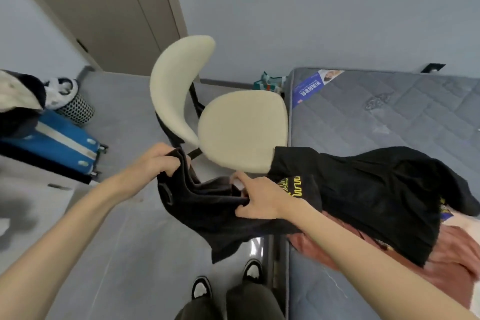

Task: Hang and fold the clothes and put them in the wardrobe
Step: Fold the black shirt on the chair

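Left hand grips black shirt edge, fingers curled. Right hand pinches its middle. Shirt hangs between hands, rest draped on mattress over pink clothes, beside chair.

From my seat I see pale grey-blue walls ahead, with a beige door set at the left. The floor is grey and slightly glossy. A cream chair stands just beside a bare, grey quilted mattress bearing a blue label. At my left lie a blue suitcase and a mesh basket. The light is soft and even.
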Demonstrator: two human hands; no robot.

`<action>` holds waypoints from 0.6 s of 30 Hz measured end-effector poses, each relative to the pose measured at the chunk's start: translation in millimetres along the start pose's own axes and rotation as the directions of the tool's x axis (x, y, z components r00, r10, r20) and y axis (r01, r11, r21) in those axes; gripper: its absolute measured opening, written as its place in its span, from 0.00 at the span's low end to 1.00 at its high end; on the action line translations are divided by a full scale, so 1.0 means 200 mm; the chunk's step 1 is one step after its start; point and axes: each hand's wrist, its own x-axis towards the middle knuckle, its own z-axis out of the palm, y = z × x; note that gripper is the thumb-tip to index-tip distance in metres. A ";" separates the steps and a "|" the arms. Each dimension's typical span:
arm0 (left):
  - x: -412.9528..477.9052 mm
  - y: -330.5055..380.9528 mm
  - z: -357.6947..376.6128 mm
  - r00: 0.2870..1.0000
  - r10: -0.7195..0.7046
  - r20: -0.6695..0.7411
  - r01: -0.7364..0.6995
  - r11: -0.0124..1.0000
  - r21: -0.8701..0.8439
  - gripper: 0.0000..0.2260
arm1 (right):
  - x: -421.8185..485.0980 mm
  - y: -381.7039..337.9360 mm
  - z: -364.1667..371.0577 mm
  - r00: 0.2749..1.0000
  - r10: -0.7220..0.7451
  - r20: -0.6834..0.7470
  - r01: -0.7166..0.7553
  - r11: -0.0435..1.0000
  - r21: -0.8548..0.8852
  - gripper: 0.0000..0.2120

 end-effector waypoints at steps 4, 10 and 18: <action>-0.22 0.05 -0.16 0.998 0.029 -0.051 -0.027 0.999 0.040 0.08 | 0.08 -0.24 0.03 0.973 -0.101 0.209 0.089 0.994 0.067 0.46; -0.56 0.06 -0.35 0.990 0.037 -0.139 -0.031 0.999 0.041 0.09 | 0.23 -0.55 0.17 0.967 -0.203 0.154 0.186 0.976 0.115 0.46; -0.97 0.01 -0.50 0.898 0.012 -0.441 -0.045 0.997 -0.063 0.11 | 0.32 -0.83 0.43 0.978 -0.200 0.066 0.209 0.962 -0.178 0.13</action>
